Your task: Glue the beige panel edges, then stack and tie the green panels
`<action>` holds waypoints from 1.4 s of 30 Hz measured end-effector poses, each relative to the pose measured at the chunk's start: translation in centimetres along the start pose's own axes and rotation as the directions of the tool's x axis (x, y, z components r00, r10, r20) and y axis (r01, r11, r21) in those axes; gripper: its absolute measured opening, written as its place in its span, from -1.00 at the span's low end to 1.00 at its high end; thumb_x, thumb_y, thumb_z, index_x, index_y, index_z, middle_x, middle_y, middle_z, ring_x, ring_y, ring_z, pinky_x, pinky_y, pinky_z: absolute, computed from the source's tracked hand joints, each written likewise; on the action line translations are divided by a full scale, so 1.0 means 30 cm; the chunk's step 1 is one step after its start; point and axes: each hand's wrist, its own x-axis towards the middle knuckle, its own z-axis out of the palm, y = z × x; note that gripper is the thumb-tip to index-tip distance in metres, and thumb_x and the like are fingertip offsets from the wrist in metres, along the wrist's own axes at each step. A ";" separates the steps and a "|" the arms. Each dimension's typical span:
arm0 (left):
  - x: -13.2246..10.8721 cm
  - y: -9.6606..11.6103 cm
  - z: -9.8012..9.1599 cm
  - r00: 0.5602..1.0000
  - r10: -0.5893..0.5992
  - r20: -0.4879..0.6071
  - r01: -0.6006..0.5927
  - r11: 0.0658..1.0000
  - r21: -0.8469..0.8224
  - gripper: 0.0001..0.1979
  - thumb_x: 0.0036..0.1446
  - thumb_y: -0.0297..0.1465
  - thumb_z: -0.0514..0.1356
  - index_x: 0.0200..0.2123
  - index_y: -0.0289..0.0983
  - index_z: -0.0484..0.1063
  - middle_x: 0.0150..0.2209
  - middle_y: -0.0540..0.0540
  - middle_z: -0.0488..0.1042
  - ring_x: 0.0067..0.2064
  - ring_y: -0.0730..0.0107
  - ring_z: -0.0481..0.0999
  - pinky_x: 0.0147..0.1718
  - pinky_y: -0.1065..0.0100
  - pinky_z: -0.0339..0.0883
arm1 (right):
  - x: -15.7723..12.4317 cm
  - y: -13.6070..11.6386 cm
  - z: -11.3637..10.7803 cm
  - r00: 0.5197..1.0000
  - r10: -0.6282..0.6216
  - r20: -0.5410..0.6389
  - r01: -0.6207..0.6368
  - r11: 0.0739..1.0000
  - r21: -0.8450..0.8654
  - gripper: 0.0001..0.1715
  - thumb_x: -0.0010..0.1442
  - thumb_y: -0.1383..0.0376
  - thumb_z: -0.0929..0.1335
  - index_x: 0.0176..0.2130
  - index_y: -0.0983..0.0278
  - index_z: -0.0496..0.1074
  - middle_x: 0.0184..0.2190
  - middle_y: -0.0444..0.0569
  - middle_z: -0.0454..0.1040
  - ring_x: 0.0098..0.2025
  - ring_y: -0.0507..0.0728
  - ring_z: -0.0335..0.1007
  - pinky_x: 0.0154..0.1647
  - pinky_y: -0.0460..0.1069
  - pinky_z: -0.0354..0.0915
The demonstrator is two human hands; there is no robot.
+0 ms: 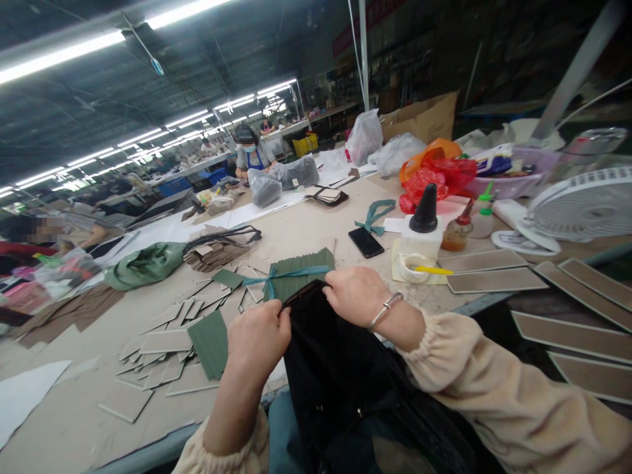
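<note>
A piece of black fabric [328,368] hangs between my two hands over the near table edge and my lap. My left hand [259,336] is closed on its upper left corner, thumb pressed against the fingers. At the upper right corner, my right hand [358,296] pinches the same edge; a bracelet is on that wrist. Just beyond lies a stack of green pieces [296,273] tied with a teal strip. Loose green pieces [208,343] and scattered beige panels [165,341] lie left of my left hand. What the fabric belongs to cannot be made out.
Right of my hands are a phone [366,242], a white glue bottle [421,240], a tape roll [413,268] and a fan [582,207]. Long beige panels [573,336] overhang the right side. A bundle of brown pieces [212,253] lies farther left. A co-worker [251,158] sits across the table.
</note>
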 end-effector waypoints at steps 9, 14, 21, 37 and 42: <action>-0.010 -0.006 -0.001 1.000 -0.024 0.008 0.024 0.996 -0.089 -0.67 0.23 -0.21 -0.03 -0.45 -0.20 0.42 -0.43 -0.11 0.53 -0.33 0.17 0.54 -0.47 0.34 0.10 | -0.020 0.020 -0.008 0.973 -0.102 -0.204 0.147 0.966 0.214 -0.84 0.16 0.28 0.38 -0.20 0.25 0.43 -0.22 -0.03 0.47 -0.14 0.14 0.38 -0.15 0.00 0.28; -0.018 -0.019 0.015 0.994 -0.089 -0.057 0.065 0.939 -0.339 -0.81 0.20 -0.28 0.06 -0.28 -0.19 0.44 -0.26 -0.07 0.57 -0.23 0.20 0.53 -0.36 0.32 0.20 | -0.007 0.003 -0.002 0.897 -0.310 -0.316 0.395 0.883 0.253 -0.92 0.10 0.32 0.43 -0.32 0.26 0.48 -0.19 0.00 0.39 -0.07 0.16 0.24 -0.03 0.08 0.24; -0.006 -0.019 0.051 0.994 0.073 -0.083 -0.107 0.827 -0.552 -0.80 0.15 -0.33 0.15 -0.14 -0.13 0.46 -0.21 -0.01 0.58 -0.18 0.22 0.53 -0.24 0.31 0.26 | 0.026 -0.008 0.013 0.885 -0.389 -0.254 0.440 0.878 0.189 -0.93 0.10 0.31 0.44 -0.34 0.27 0.50 -0.21 0.00 0.41 -0.08 0.18 0.20 0.00 0.13 0.19; -0.009 -0.013 0.089 0.962 0.068 -0.265 -0.232 0.715 -0.659 -0.87 0.17 -0.45 0.16 -0.37 -0.17 0.49 -0.28 0.02 0.55 -0.25 0.39 0.50 -0.21 0.38 0.30 | 0.076 0.002 0.023 0.810 -0.551 -0.201 0.587 0.754 0.296 -0.86 0.16 0.40 0.37 -0.40 0.22 0.52 -0.28 -0.05 0.43 -0.11 0.13 0.22 -0.05 0.09 0.19; -0.004 -0.014 0.092 0.958 0.057 -0.280 -0.227 0.746 -0.626 -0.88 0.18 -0.43 0.15 -0.39 -0.21 0.46 -0.32 -0.01 0.54 -0.28 0.38 0.51 -0.25 0.37 0.28 | 0.069 0.011 0.022 0.856 -0.465 -0.227 0.516 0.794 0.320 -0.91 0.16 0.36 0.39 -0.41 0.27 0.47 -0.29 -0.01 0.41 -0.13 0.14 0.24 -0.08 0.07 0.24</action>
